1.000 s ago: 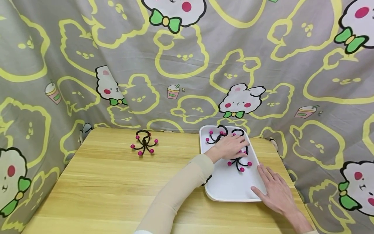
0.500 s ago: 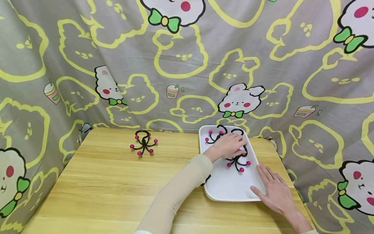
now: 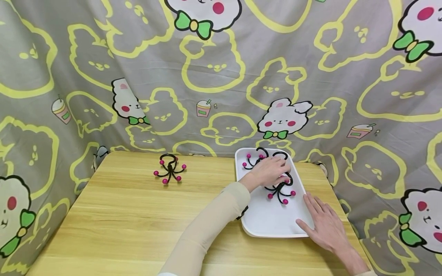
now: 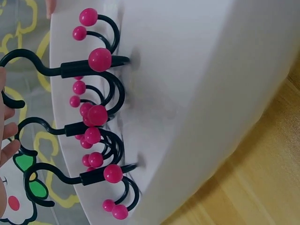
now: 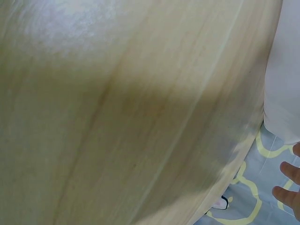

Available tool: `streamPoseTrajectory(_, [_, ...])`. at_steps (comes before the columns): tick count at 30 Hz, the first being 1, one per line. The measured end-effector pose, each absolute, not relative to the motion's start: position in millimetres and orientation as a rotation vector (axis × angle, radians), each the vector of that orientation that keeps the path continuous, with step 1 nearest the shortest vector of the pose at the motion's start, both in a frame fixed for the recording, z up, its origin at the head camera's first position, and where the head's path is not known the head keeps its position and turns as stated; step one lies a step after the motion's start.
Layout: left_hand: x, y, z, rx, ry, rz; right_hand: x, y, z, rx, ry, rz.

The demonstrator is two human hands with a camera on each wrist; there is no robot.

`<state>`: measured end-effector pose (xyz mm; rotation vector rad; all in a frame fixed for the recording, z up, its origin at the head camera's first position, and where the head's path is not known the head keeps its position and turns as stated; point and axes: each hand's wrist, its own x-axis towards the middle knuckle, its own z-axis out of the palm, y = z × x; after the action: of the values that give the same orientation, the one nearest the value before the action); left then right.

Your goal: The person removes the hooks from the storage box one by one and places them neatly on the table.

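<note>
Several black claw hooks with pink ball tips stand in a white tray [image 3: 272, 224]. My left hand [image 3: 269, 171] reaches over the tray, its fingers at the curved top of the front claw hook [image 3: 280, 188], which it pinches; the exact contact is partly hidden. In the left wrist view that claw hook [image 4: 77, 69] is uppermost, two more [image 4: 72, 129] are lined up below it, and fingers [image 4: 9, 151] show at the left edge. My right hand [image 3: 326, 224] rests on the tray's right rim with straight fingers. Another claw hook [image 3: 170, 168] stands on the table to the left.
The wooden table [image 3: 131, 222] carries the tray at its right side. A small black object [image 3: 243, 213] sticks out beside the tray's left wall, mostly hidden by my left sleeve [image 3: 207, 230]. A patterned curtain [image 3: 221, 96] hangs behind and around the table.
The front claw hook has shifted and turned slightly toward me under my left hand, and more of its curved top shows. My right hand has stayed on the rim.
</note>
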<state>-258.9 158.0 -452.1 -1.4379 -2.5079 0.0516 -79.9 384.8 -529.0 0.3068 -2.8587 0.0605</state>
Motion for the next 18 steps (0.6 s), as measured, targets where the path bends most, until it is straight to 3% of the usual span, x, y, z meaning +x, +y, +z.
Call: streamPoseTrajectory(18, [-257.1,160.4,-451.7,-1.486,-2.511,0.050,-79.6,384.4,-528.0,0.303,-2.862,0.067])
